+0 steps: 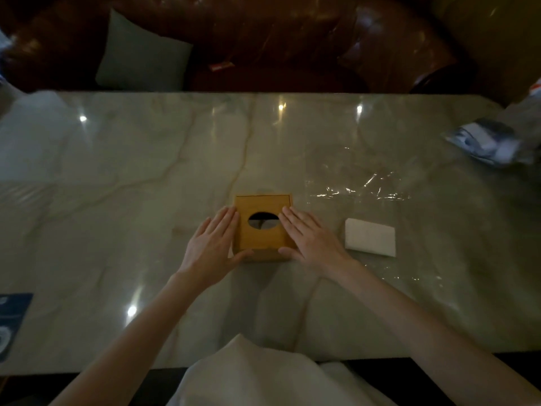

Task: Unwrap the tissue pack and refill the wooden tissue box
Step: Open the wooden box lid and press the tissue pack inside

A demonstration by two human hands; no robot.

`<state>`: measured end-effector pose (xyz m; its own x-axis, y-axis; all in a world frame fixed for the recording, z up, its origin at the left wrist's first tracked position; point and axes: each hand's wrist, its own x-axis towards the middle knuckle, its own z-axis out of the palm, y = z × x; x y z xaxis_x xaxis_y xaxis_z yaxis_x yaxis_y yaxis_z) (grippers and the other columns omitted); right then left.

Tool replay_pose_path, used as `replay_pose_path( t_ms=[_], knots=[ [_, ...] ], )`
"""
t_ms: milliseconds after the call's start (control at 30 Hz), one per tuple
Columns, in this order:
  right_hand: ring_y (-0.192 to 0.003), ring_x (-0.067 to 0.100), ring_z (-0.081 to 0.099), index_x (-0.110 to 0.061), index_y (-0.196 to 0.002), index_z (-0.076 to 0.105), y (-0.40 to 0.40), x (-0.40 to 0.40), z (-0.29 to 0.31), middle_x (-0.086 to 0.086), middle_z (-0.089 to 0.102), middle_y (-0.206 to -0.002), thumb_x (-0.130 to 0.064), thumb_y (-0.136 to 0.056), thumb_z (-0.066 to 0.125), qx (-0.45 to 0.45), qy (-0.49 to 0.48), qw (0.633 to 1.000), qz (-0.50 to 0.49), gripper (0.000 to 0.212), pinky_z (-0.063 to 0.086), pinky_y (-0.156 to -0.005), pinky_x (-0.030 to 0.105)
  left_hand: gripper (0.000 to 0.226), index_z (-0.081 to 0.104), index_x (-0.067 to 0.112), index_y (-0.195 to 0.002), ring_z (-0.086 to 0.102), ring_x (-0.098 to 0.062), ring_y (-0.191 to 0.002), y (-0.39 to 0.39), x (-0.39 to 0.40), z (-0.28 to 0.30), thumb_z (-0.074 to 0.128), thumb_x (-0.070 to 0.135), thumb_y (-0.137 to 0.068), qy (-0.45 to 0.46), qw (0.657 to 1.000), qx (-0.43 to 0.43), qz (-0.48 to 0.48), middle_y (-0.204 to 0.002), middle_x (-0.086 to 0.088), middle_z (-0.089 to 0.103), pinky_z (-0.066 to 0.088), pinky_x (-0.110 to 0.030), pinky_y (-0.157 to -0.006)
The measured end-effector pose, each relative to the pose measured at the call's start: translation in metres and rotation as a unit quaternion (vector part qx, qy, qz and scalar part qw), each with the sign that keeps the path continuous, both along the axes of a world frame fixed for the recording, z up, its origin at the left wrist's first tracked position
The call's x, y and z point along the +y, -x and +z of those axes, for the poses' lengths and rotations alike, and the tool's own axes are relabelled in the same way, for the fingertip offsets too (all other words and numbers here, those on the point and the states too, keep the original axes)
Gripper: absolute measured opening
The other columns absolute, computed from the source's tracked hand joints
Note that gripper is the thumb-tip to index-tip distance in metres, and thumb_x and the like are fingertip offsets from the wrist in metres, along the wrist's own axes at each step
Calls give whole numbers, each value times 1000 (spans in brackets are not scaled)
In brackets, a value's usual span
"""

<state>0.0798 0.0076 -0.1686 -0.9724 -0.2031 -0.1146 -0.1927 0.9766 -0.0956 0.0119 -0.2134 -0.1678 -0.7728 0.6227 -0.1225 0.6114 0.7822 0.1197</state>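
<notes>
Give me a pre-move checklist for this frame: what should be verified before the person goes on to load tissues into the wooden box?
1. Tissue stack unwrapped: ok, bare white stack lies on the table, right of the box.
2. Wrapper out of the way: ok, clear plastic film lies beyond the stack, apart from the box.
3. Wooden tissue box steadied: ok, left hand and right hand rest flat against its sides.
4. Box opened for loading: not ok, the top with the oval slot is in place.
5. Box empty: cannot tell, the slot shows something pale inside in dim light.
6. A hand free to fetch the stack: not ok, both are on the box.
</notes>
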Motion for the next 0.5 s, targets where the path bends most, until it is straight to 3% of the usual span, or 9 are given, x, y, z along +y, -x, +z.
replay_pose_path(
  t_ms=[100,200,267,333,433,500],
  knots=[
    [-140,25,24,-6,-142,24,0,-1,5,12,27,-151,-55,-87,20,18,-23,1000,4,73,23,-115,44,82,6,7,-144,5,-20,-143,1,1,0,27,61,-86,22,999,23,-25,-156,-9,8,6,-33,-116],
    [-121,24,53,-5,-125,54,0,-3,6,12,57,-130,-52,-85,35,92,-57,994,19,65,48,-97,41,80,10,1,-142,10,-26,-143,3,1,1,24,58,-88,46,997,31,-54,-154,-15,12,10,-35,-116],
    [-117,25,57,-3,-121,57,0,-3,2,13,61,-126,-51,-83,48,132,-42,990,31,62,51,-93,42,78,15,-1,-141,17,-29,-141,6,0,5,25,56,-89,48,995,46,-68,-152,-17,16,17,-37,-115],
    [-115,27,59,-1,-119,58,2,-2,0,15,62,-123,-50,-83,49,165,-26,985,39,62,51,-93,43,77,24,-1,-139,25,-29,-138,10,-1,9,23,57,-88,38,994,69,-81,-149,-17,25,23,-38,-113],
    [-111,26,61,-2,-117,61,9,3,5,16,64,-120,-50,-82,51,184,17,982,49,60,50,-94,41,81,20,5,-142,20,-23,-141,19,-3,19,20,61,-84,15,996,10,-83,-152,-12,23,15,-32,-115],
    [-109,25,63,-4,-114,63,15,6,12,14,66,-118,-49,-82,51,183,86,979,28,57,47,-94,33,86,30,7,-139,30,-22,-137,26,-2,28,16,65,-77,-35,997,-25,-62,-149,-11,32,21,-33,-113]
  ],
)
